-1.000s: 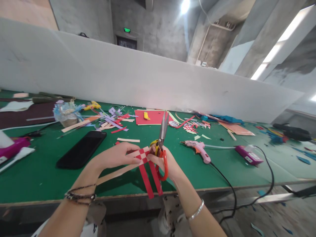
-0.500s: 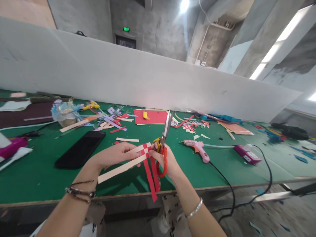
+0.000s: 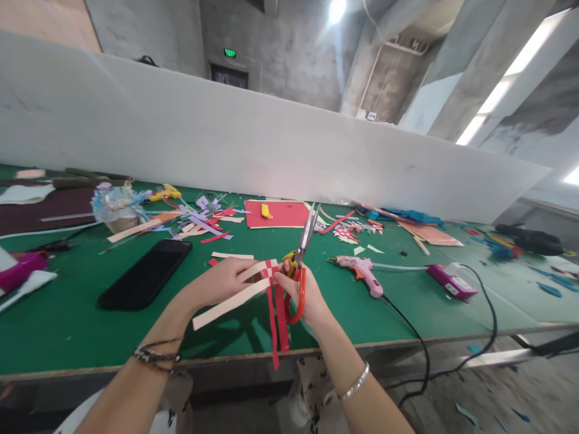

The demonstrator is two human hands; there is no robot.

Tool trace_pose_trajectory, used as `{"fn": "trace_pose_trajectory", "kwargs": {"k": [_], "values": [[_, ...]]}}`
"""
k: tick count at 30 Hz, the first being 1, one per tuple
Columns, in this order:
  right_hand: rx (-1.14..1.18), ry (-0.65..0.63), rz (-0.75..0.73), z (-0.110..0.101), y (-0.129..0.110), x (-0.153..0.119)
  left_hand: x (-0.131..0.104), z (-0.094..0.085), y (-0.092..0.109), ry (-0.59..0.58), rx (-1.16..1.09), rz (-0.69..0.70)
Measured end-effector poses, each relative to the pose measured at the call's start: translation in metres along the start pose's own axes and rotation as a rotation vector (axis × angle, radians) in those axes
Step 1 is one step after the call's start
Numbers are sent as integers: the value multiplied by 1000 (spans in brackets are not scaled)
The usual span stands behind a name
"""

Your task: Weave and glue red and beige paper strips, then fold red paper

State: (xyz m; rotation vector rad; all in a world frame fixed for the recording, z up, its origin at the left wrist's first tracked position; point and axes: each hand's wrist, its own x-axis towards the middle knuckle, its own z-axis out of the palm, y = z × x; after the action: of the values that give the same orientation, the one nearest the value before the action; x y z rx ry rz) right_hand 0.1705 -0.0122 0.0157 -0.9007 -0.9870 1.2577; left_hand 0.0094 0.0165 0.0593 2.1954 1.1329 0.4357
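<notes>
A small checkered weave of red and cream paper strips (image 3: 270, 272) is held above the table's front edge between both hands. Two red strips (image 3: 282, 319) hang down from it, and a long cream strip (image 3: 228, 304) slants toward the lower left. My left hand (image 3: 215, 282) is closed on an upper cream strip of the weave, its fingertips partly hidden. With thumb and fingers my right hand (image 3: 307, 295) pinches the weave's right edge. That same hand also carries scissors (image 3: 307, 232) with orange and yellow handles, blades pointing up and away.
A black phone (image 3: 145, 274) lies left of my left hand. On the right are a pink glue gun (image 3: 357, 270) with its cord and a purple box (image 3: 451, 282). Paper scraps (image 3: 203, 220) and red sheets (image 3: 289, 214) lie behind, before a white board (image 3: 271, 144).
My left hand has shifted slightly right, and the upper cream strip now bows upward. The hanging red strips and long cream strip have swung a little. My right hand stays nearly still.
</notes>
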Motion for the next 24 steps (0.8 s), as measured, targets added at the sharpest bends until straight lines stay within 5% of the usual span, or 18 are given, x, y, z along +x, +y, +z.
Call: {"fn": "trace_pose_trajectory", "kwargs": {"k": [9,12,16,19,21,24], "values": [[11,45,3,-3,2,2,-3,-12,-11,61,37,40],[77,66,13,-7,5,4,-3,-20,-17,225,55,48],[125,126,12,-12,8,6,-4,-24,-22,438,191,224],[154,201,10,-12,6,7,-5,-26,-27,543,181,112],[186,242,-2,-12,4,6,-6,-26,-32,416,33,-31],[229,249,-29,-12,3,6,-6,-21,-38,12,-193,-72]]}}
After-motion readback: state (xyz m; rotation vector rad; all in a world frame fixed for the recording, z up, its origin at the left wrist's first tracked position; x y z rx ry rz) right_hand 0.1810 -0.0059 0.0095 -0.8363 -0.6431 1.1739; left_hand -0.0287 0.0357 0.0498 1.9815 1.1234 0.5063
